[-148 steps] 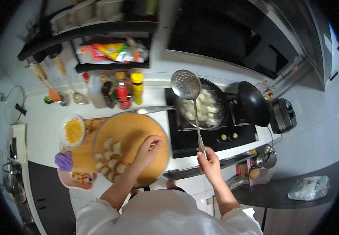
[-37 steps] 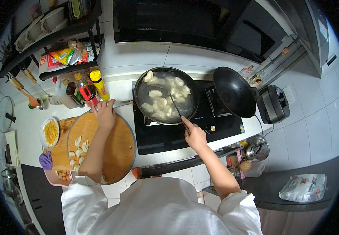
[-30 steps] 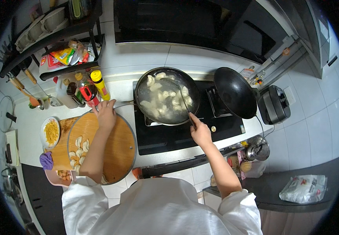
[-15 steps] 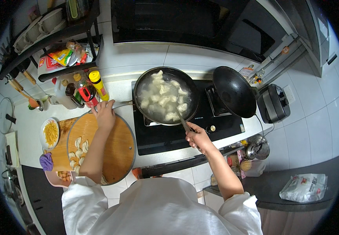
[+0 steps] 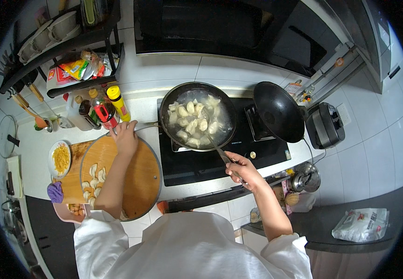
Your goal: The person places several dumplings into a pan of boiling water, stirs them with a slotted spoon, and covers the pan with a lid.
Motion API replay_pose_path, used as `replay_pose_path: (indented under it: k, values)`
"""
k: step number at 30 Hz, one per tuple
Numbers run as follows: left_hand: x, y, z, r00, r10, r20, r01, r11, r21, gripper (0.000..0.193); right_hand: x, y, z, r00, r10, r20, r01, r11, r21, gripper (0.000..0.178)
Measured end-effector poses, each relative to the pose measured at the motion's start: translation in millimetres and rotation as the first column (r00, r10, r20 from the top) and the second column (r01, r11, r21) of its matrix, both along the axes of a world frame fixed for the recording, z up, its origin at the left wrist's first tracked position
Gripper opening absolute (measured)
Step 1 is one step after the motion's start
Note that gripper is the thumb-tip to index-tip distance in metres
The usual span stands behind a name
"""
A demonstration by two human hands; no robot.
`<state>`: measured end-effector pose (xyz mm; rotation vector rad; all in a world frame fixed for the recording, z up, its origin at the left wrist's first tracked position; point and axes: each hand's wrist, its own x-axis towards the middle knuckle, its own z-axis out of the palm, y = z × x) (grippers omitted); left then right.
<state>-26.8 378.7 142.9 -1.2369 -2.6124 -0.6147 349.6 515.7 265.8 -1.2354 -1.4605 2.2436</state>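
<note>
Several dumplings (image 5: pixel 191 108) float in cloudy, steaming water in a round dark frying pan (image 5: pixel 166 132) on the hob. My left hand (image 5: pixel 125 135) grips the pan's long metal handle (image 5: pixel 146 124) at its far end. My right hand (image 5: pixel 245 171) is closed round the handle of a metal ladle (image 5: pixel 220 151), which slants down over the pan's near rim. The ladle's head is among the dumplings and mostly hidden by water. Below my left forearm, uncooked dumplings (image 5: pixel 93 181) lie on a round wooden board (image 5: pixel 141 174).
An empty black wok (image 5: pixel 276 111) sits on the right burner of the black glass hob (image 5: pixel 187 169). Bottles (image 5: pixel 101 109) stand behind the board. A plate of yellow shreds (image 5: pixel 61 158), a purple cloth (image 5: pixel 55 192) and a pink bin (image 5: pixel 66 214) are at the left.
My right hand has shifted slightly right and nearer to me with the ladle. The dumplings have moved about in the water, and the steam looks thinner. My left hand stays on the handle.
</note>
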Motion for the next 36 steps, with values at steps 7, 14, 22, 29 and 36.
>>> replay_pose_path:
  k: [7,14,22,29,36]
  values:
    - [2,1,2,1.000,0.001,0.012,-0.001,1.000,-0.011,0.043,15,-2,3,0.986,-0.039,0.162,-0.025,0.925,0.378,0.058]
    - [3,0,3,1.000,0.010,0.016,-0.009,1.000,-0.030,0.045,23,-18,21,0.932,-0.178,0.315,-0.164,0.569,0.806,0.055]
    - [7,0,8,1.000,-0.007,0.022,0.007,1.000,0.009,0.049,18,-19,5,0.956,-0.222,0.191,-0.091,0.394,0.915,0.058]
    - [37,-1,33,0.985,-0.140,0.104,0.115,0.969,0.221,0.046,21,-16,-24,0.975,-0.217,0.050,0.032,0.359,0.933,0.057]
    - [67,-5,41,0.965,-0.173,0.197,0.106,0.944,0.311,0.044,11,-2,-23,0.965,-0.223,0.140,-0.003,0.521,0.854,0.054]
